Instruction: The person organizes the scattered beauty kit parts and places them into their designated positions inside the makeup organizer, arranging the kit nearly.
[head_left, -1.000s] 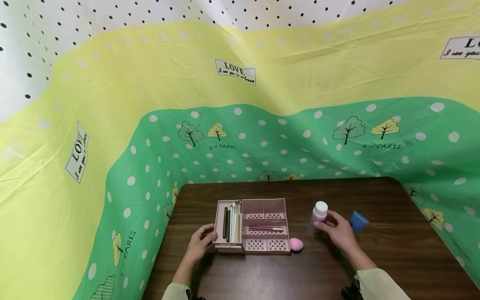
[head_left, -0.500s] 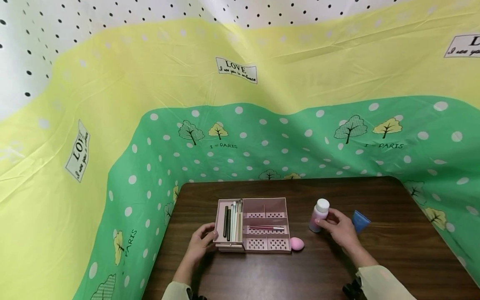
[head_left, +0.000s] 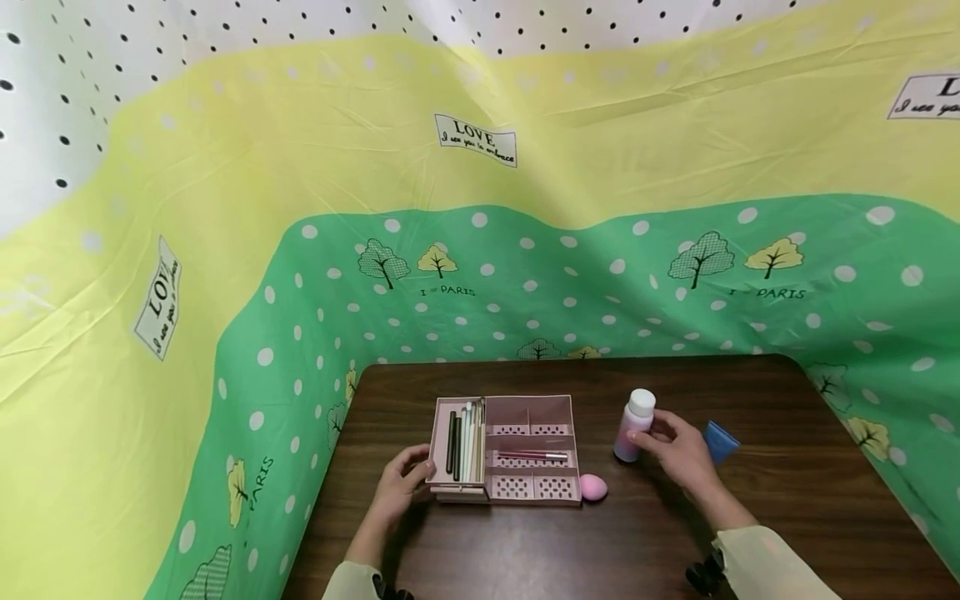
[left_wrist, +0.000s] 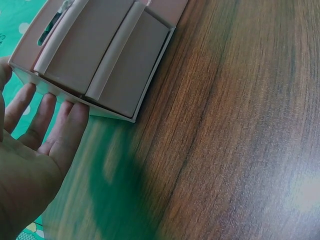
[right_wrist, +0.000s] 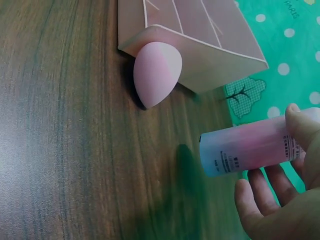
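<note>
In the head view, a pink organizer [head_left: 528,492] sits at the middle of the table. My left hand [head_left: 401,483] rests against its left side; the left wrist view has the fingertips [left_wrist: 77,112] touching the wall beside two closed drawers [left_wrist: 132,65]. My right hand [head_left: 678,454] holds a small pink-and-blue bottle [head_left: 632,429] with a white cap, thumb on one side and fingers on the other. The bottle [right_wrist: 240,147] leans slightly, cap up. Between bottle and organizer lies a pink egg-shaped makeup sponge [head_left: 593,487], close to the organizer's right front corner.
Several brushes and pencils [head_left: 465,442] lie in the organizer's raised left tray, and slim dark-red sticks [head_left: 532,457] in its middle right compartment. A blue tube [head_left: 720,442] stands behind the right hand. A patterned curtain [head_left: 600,300] surrounds the dark wooden table [head_left: 570,550].
The right hand has shifted the bottle slightly left and up in the head view, its cap tipping a little. The left hand, organizer and sponge stay put.
</note>
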